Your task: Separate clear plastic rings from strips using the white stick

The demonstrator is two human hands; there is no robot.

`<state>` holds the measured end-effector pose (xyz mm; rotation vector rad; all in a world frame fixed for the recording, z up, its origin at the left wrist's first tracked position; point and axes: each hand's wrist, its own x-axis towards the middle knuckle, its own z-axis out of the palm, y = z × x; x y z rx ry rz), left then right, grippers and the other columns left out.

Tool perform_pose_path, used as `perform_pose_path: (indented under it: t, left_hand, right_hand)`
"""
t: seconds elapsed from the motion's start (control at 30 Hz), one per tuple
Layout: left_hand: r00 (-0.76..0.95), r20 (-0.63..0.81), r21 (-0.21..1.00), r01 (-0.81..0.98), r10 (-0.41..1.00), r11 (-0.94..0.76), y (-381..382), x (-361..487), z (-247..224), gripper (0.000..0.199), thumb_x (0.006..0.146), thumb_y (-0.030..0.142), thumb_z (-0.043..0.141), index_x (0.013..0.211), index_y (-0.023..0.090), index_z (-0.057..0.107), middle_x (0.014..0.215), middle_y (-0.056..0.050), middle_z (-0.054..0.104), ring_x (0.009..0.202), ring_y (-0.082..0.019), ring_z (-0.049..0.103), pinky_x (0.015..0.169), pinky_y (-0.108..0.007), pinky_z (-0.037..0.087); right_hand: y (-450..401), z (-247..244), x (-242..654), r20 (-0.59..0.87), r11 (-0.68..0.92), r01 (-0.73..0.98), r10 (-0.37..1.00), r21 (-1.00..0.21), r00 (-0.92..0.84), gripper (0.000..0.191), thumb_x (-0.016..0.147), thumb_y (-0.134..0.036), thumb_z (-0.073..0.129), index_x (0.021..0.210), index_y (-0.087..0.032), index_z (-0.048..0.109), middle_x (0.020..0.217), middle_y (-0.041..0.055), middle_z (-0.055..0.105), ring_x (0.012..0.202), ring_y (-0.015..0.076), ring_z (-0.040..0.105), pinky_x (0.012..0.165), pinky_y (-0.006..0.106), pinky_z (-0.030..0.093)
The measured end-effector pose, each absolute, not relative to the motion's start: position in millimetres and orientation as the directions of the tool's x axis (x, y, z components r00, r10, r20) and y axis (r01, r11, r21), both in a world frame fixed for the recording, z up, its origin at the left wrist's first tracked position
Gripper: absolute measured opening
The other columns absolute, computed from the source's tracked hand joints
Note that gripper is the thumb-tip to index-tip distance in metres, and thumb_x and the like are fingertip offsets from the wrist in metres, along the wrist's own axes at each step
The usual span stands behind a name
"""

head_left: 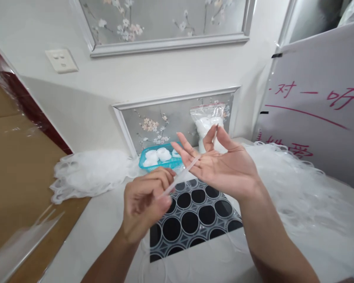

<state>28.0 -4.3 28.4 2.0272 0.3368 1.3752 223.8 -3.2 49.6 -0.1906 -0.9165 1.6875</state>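
My left hand (147, 202) is closed, pinching a thin, translucent white strip (183, 173) between thumb and fingers. The strip slants up to the right, and its far end reaches the fingers of my right hand (227, 167). That hand is turned palm up, with thumb and index finger pinched together on a small thin thing with a dark tip (216, 126), whose kind I cannot make out. Its other fingers are spread. Below both hands lies a black mat with a grey circle pattern (189, 223).
Behind the hands, a blue tray (141, 160) holds several white rolled pieces, beside a clear zip bag (207, 112) of white material. White ring-like bands are heaped in a left pile (91, 173) and a right pile (301, 196). Cardboard (20, 157) stands at left, a written board (318, 78) at right.
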Motion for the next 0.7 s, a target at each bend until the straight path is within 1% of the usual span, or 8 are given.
perform_pose_path:
  t: [0.07, 0.2, 0.3, 0.4, 0.47, 0.53, 0.63, 0.7]
  left_hand:
    - [0.431, 0.720, 0.686, -0.319, 0.544, -0.655, -2, 30, 29, 0.045, 0.079, 0.038, 0.060, 0.049, 0.017, 0.034, 0.047, 0.001, 0.035, 0.053, -0.014, 0.041, 0.062, -0.034, 0.042]
    - [0.433, 0.678, 0.721, -0.551, 0.594, -0.421, 3, 35, 33, 0.050, 0.078, 0.041, 0.057, 0.048, 0.016, 0.026, 0.042, 0.003, 0.024, 0.047, -0.010, 0.030, 0.058, -0.029, 0.035]
    - [0.380, 0.634, 0.711, -0.629, 0.673, -0.315, 4, 39, 33, 0.051, 0.078, 0.041, 0.057, 0.045, 0.016, 0.026, 0.039, 0.004, 0.019, 0.045, -0.009, 0.024, 0.054, -0.027, 0.034]
    - [0.337, 0.600, 0.716, -0.630, 0.726, -0.300, 4, 44, 30, 0.054, 0.080, 0.042, 0.055, 0.044, 0.016, 0.022, 0.037, 0.004, 0.015, 0.043, -0.009, 0.022, 0.051, -0.027, 0.032]
    - [0.335, 0.599, 0.753, -0.545, 0.727, -0.369, 3, 45, 29, 0.056, 0.084, 0.040, 0.052, 0.044, 0.016, 0.021, 0.037, 0.004, 0.018, 0.042, -0.009, 0.024, 0.050, -0.027, 0.032]
    - [0.383, 0.622, 0.783, -0.314, 0.683, -0.537, 0, 43, 29, 0.053, 0.089, 0.032, 0.052, 0.044, 0.016, 0.030, 0.039, 0.003, 0.033, 0.042, -0.009, 0.032, 0.049, -0.026, 0.032]
    - [0.469, 0.632, 0.635, 0.143, 0.617, -0.759, -8, 33, 31, 0.037, 0.089, 0.018, 0.058, 0.052, 0.017, 0.053, 0.052, 0.002, 0.055, 0.050, -0.009, 0.047, 0.051, -0.025, 0.035]
    - [0.476, 0.626, 0.570, 0.262, 0.618, -0.779, -12, 25, 34, 0.030, 0.088, 0.016, 0.060, 0.058, 0.019, 0.059, 0.057, 0.002, 0.060, 0.054, -0.009, 0.053, 0.054, -0.025, 0.040]
  right_hand:
    - [1, 48, 223, 0.299, -0.164, -0.805, 0.871, -0.570, -0.389, 0.022, 0.088, -0.044, 0.064, 0.076, -0.026, 0.069, 0.123, 0.0005, 0.063, 0.126, 0.0217, 0.054, 0.102, 0.043, 0.047]
    - [8, 45, 222, 0.255, -0.356, -0.829, 0.833, -0.432, -0.490, 0.017, 0.084, -0.038, 0.070, 0.077, -0.023, 0.069, 0.126, 0.0027, 0.061, 0.130, 0.0223, 0.050, 0.101, 0.040, 0.048]
    - [8, 44, 222, 0.257, -0.378, -0.827, 0.824, -0.416, -0.506, 0.016, 0.083, -0.038, 0.071, 0.078, -0.023, 0.069, 0.128, 0.0033, 0.060, 0.131, 0.0235, 0.048, 0.101, 0.042, 0.047]
    - [7, 44, 224, 0.280, -0.320, -0.830, 0.833, -0.457, -0.476, 0.015, 0.082, -0.039, 0.072, 0.078, -0.024, 0.069, 0.126, 0.0029, 0.061, 0.130, 0.0239, 0.050, 0.101, 0.043, 0.047]
    - [5, 43, 222, 0.288, -0.281, -0.824, 0.840, -0.491, -0.459, 0.015, 0.082, -0.039, 0.072, 0.079, -0.025, 0.070, 0.123, 0.0028, 0.063, 0.128, 0.0236, 0.051, 0.101, 0.043, 0.047]
    - [2, 43, 216, 0.279, -0.264, -0.812, 0.846, -0.521, -0.455, 0.016, 0.083, -0.040, 0.071, 0.079, -0.025, 0.070, 0.121, 0.0030, 0.064, 0.126, 0.0232, 0.053, 0.103, 0.043, 0.046]
    - [-5, 42, 200, 0.261, -0.272, -0.787, 0.841, -0.554, -0.474, 0.011, 0.083, -0.036, 0.070, 0.082, -0.025, 0.070, 0.120, 0.0020, 0.066, 0.126, 0.0215, 0.053, 0.107, 0.041, 0.043]
    - [-11, 41, 190, 0.275, -0.260, -0.759, 0.823, -0.598, -0.498, 0.006, 0.082, -0.032, 0.070, 0.083, -0.026, 0.071, 0.121, 0.0007, 0.066, 0.128, 0.0216, 0.051, 0.110, 0.039, 0.040]
